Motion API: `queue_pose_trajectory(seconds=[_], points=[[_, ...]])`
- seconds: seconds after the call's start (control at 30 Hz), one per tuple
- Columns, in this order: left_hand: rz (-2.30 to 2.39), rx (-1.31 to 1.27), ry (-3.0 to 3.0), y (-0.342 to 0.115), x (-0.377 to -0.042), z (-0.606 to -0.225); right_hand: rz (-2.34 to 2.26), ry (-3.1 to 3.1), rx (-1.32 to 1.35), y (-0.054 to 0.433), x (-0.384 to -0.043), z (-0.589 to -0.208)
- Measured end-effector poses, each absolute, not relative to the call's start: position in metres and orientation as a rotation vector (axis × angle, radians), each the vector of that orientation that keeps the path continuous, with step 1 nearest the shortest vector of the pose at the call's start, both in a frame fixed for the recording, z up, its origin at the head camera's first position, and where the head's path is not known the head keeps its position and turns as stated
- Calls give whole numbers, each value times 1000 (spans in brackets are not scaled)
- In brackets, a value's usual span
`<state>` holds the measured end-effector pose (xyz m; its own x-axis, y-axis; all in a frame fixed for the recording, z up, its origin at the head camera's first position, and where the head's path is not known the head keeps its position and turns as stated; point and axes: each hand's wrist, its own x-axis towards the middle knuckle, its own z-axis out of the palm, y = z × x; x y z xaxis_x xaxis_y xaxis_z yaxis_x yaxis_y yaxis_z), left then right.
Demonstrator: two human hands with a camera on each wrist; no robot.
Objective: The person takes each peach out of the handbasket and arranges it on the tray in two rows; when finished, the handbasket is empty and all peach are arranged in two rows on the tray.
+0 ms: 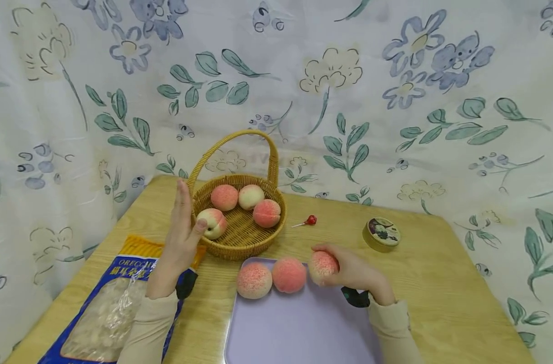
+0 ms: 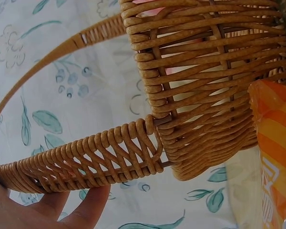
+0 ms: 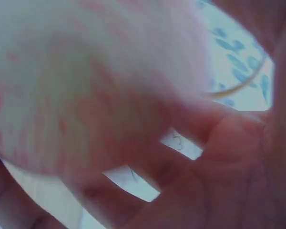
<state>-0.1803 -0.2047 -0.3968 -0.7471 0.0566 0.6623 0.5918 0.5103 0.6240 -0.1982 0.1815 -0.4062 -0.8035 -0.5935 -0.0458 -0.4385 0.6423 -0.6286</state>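
My right hand [image 1: 356,269] grips a speckled pink-and-cream peach [image 1: 323,267] at the tray's far right. In the right wrist view the peach [image 3: 86,90] fills much of the picture, with fingers curled around it. Left of it, a speckled peach [image 1: 255,280] and a pinker peach [image 1: 289,275] rest at the far edge of the lilac tray [image 1: 299,328]. My left hand [image 1: 181,240] is raised at the left side of the wicker basket [image 1: 240,251], fingers straight. In the left wrist view its fingertips [image 2: 93,202] meet the basket handle [image 2: 90,157]. Several peaches lie inside the basket.
A blue-and-orange pasta bag [image 1: 108,313] lies at the left, partly under the left forearm. A red lollipop [image 1: 310,220] lies right of the basket, and a round tin [image 1: 382,234] stands farther right. A floral curtain [image 1: 276,91] hangs behind the wooden table [image 1: 440,283].
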Motion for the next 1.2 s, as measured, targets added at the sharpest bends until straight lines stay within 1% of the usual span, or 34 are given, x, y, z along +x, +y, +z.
queue_pose_trajectory(seconds=[0.13,0.33,0.7,0.87,0.97,1.07,1.2], points=[[-1218,-532,-2164,-203,-181,-396,-835,2602,-860,184,-195,-416],[-1207,-522,-2152,-202,-180,-396,-906,2519,-920,189,-200,-423],[-1180,-539,-2147,-199,-179,-396,-1011,2362,-949,204,-207,-431],[-1189,-535,-2159,-200,-180,-395,-1112,2315,-865,213,-211,-422],[-1194,-529,-2160,-201,-180,-396,-1194,2344,-859,212,-218,-416],[-1191,-526,-2159,-202,-180,-396,-1278,2362,-878,204,-227,-405],[-1196,-534,-2152,-202,-180,-396,-1283,2385,-888,184,-238,-382]])
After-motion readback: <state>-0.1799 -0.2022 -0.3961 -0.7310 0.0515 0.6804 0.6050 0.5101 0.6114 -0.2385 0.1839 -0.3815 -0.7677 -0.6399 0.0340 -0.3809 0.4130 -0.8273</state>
